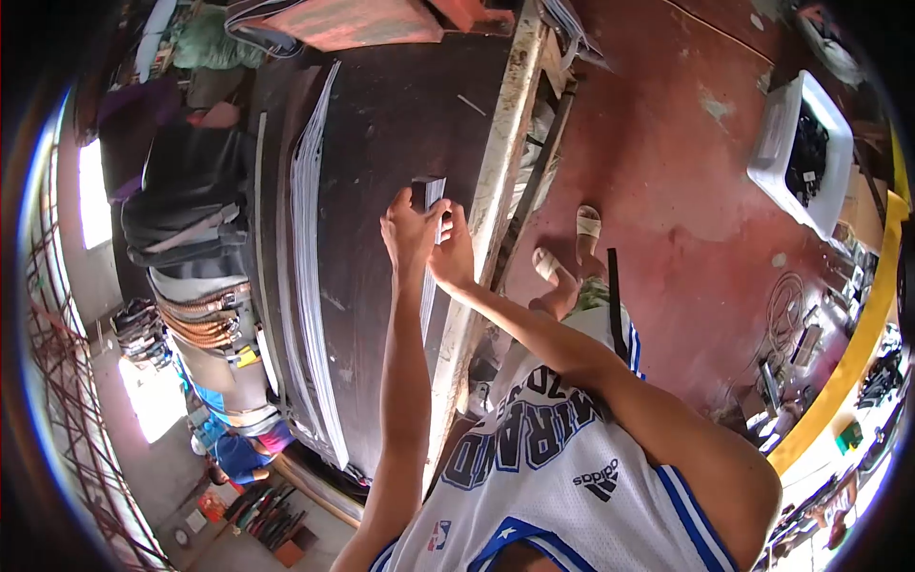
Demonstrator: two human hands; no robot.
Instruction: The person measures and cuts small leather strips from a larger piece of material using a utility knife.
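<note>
Over the dark tabletop, my left hand [408, 235] and my right hand [454, 253] are close together near the table's front edge. Between them is a narrow bundle of strips [434, 191] with pale edges and a dark face. Its end sticks out beyond my fingers, and a pale length of it runs back along my left forearm. The fingers of both hands are closed around this bundle, hiding part of it. What the strips are made of cannot be told. A long stack of pale-edged strips [307, 210] lies on the table to the left of my hands.
The worn wooden table edge [496, 153] runs beside my right hand. Reddish boards [353, 24] lie at the table's far end. A white bin [772, 143] of dark items stands on the red floor. Coiled brown belts [205, 319] and black material [186, 205] are beyond the table. Another person [238, 458] is there.
</note>
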